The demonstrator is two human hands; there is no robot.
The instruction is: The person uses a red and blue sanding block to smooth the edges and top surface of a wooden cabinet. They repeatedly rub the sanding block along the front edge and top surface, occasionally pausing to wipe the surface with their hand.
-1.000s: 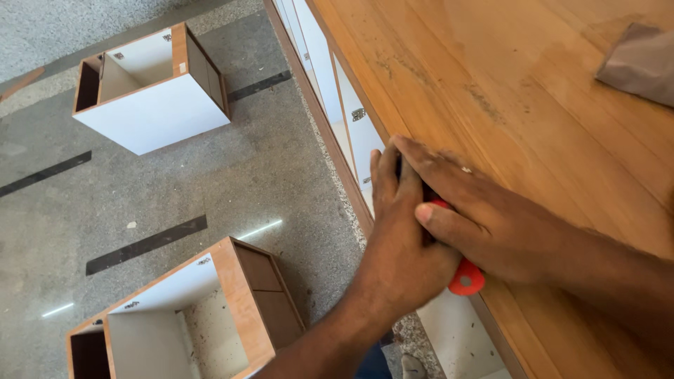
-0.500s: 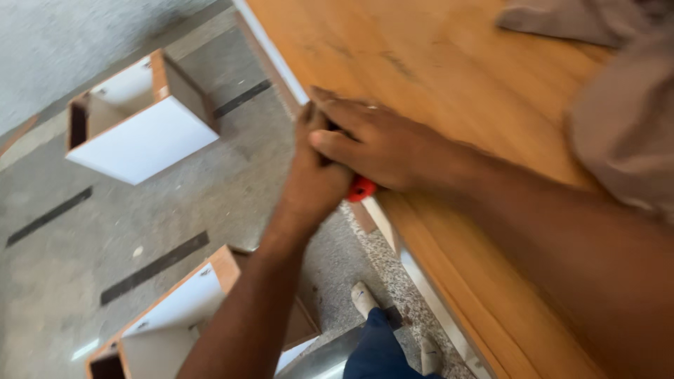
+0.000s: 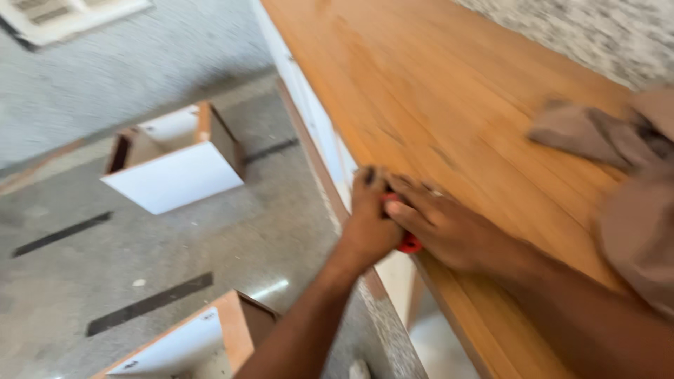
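Observation:
Both my hands press together on a small red tool (image 3: 408, 243) at the front edge of a long orange-brown wooden countertop (image 3: 435, 105). My left hand (image 3: 371, 221) grips it from the outer side of the edge. My right hand (image 3: 444, 226) lies flat over it from the countertop side, fingers pointing left. Most of the tool is hidden under my fingers; only bits of red show. The frame is blurred by motion.
White cabinet fronts (image 3: 316, 133) run under the countertop. Two removed drawers lie on the grey floor: one white-fronted (image 3: 175, 165) at the left, one (image 3: 189, 340) at the bottom. A brownish cloth (image 3: 597, 133) lies on the countertop at right. Speckled stone (image 3: 597, 35) borders its far side.
The view has swung, so the countertop now runs further up and right. My hands stay clamped on the red tool at the wooden edge, in much the same grip.

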